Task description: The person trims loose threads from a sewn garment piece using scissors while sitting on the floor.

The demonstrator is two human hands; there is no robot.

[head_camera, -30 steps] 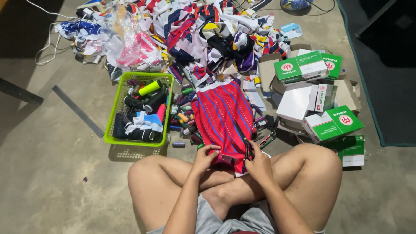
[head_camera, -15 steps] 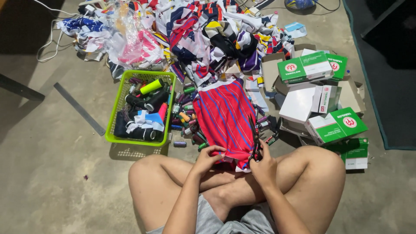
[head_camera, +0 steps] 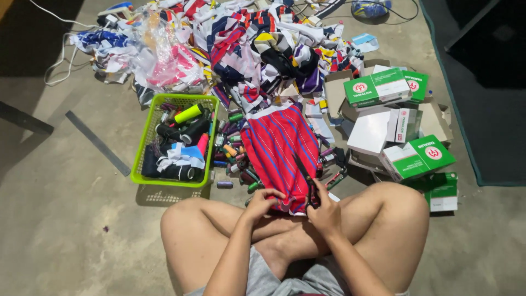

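Note:
A red cloth with thin blue stripes [head_camera: 279, 145] lies spread on the floor in front of my crossed legs. My left hand [head_camera: 262, 201] pinches its near edge. Next to it, my right hand [head_camera: 327, 212] grips a pair of dark scissors [head_camera: 311, 189], whose blades point up into the right side of the cloth. The cloth's near end rests against my shins, and part of the scissors is hidden by my fingers.
A lime-green basket [head_camera: 139, 162] of thread spools and dark cloth stands to the left, with loose spools [head_camera: 236, 156] beside it. Green and white cardboard boxes [head_camera: 416, 156] are stacked at right. A heap of coloured cloth scraps [head_camera: 257, 49] fills the back. A metal ruler [head_camera: 98, 142] lies at left.
My right hand with the scissors has edged slightly forward along the cloth's right side. The left hand keeps its hold on the near edge.

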